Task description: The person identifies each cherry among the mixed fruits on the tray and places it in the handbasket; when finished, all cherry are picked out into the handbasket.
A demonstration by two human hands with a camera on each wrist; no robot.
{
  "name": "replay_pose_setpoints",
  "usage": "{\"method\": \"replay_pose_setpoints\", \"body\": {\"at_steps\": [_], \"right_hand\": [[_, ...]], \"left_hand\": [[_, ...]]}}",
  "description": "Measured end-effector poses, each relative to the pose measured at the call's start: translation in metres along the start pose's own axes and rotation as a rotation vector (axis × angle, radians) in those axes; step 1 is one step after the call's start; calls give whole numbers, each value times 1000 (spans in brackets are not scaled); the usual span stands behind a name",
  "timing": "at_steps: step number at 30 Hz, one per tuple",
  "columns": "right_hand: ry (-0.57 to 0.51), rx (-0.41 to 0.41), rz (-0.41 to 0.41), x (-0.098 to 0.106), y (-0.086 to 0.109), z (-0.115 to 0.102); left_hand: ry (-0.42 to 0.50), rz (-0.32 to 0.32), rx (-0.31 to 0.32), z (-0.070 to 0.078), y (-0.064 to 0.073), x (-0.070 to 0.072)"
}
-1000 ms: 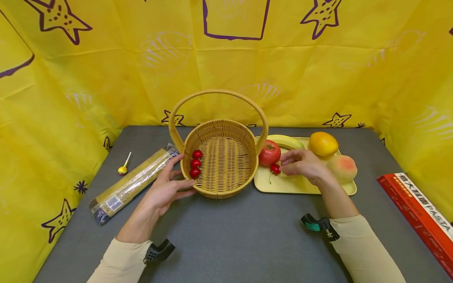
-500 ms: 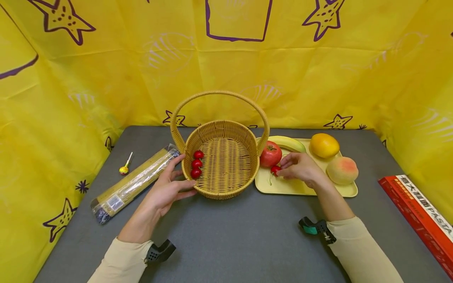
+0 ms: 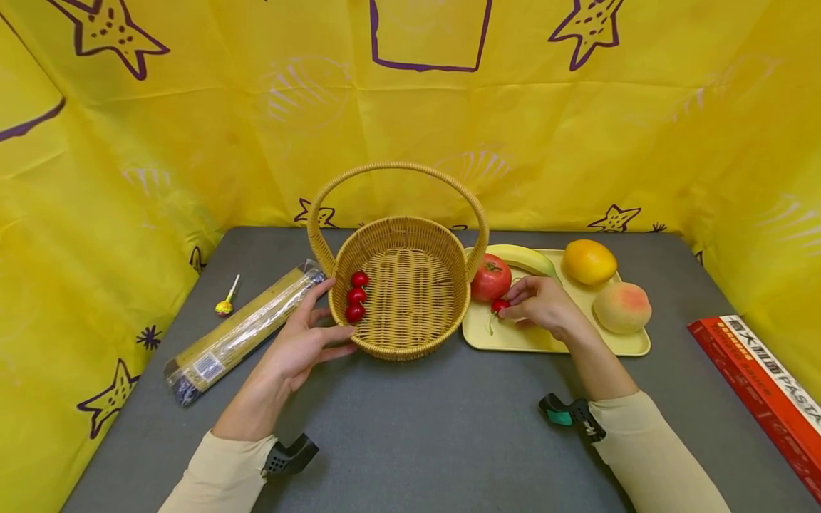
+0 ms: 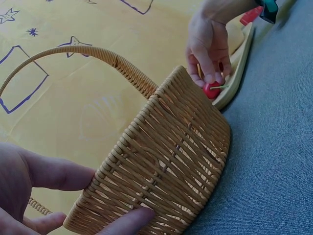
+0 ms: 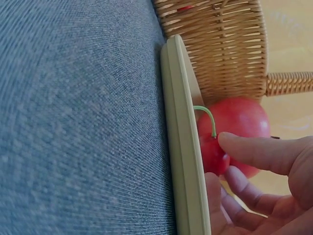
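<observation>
In the head view, my left hand (image 3: 306, 342) touches the left side of the wicker basket (image 3: 413, 306), fingers spread along its rim and outer wall. Three red cherries (image 3: 355, 295) lie in a row inside, against the left wall. My right hand (image 3: 541, 306) is over the pale yellow tray (image 3: 507, 339) and pinches another cherry (image 3: 499, 306) between thumb and fingers. The right wrist view shows the thumb against this cherry (image 5: 213, 155), its green stem curving over the tray edge. A round red fruit (image 3: 491, 278) sits right behind it.
The tray also bears a banana (image 3: 522, 258), a mango-like yellow fruit (image 3: 589, 262) and a peach (image 3: 622, 308). On the left lie a plastic-wrapped long pack (image 3: 246, 331) and a lollipop (image 3: 226, 302). A red pasta box (image 3: 757, 392) lies at the right edge. The basket's tall handle (image 3: 400, 166) arches upward.
My right hand has shifted slightly left and closed its thumb and fingers on the cherry on the tray. The left hand and basket have stayed in place.
</observation>
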State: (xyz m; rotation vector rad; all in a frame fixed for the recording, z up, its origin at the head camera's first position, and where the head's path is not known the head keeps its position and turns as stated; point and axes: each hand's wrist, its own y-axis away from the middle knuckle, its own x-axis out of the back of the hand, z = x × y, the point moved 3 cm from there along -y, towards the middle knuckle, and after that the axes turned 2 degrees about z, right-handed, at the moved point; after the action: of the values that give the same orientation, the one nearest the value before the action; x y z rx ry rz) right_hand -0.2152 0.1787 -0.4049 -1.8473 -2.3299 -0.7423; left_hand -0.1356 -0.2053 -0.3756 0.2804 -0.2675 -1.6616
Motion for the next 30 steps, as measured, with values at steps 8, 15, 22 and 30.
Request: {"method": "replay_pose_setpoints", "body": {"at_steps": [8,15,22,30], "right_hand": [[24,-25,-13,2,2,0],[70,-26,-72,7,6,-6],[54,9,-111,13,12,-10],[103,65,-100,22,18,-12]], "left_hand": [[-1,-1,5,0,0,0],[-5,5,2,0,0,0],[-1,7,4,0,0,0],[3,3,3,0,0,0]]}}
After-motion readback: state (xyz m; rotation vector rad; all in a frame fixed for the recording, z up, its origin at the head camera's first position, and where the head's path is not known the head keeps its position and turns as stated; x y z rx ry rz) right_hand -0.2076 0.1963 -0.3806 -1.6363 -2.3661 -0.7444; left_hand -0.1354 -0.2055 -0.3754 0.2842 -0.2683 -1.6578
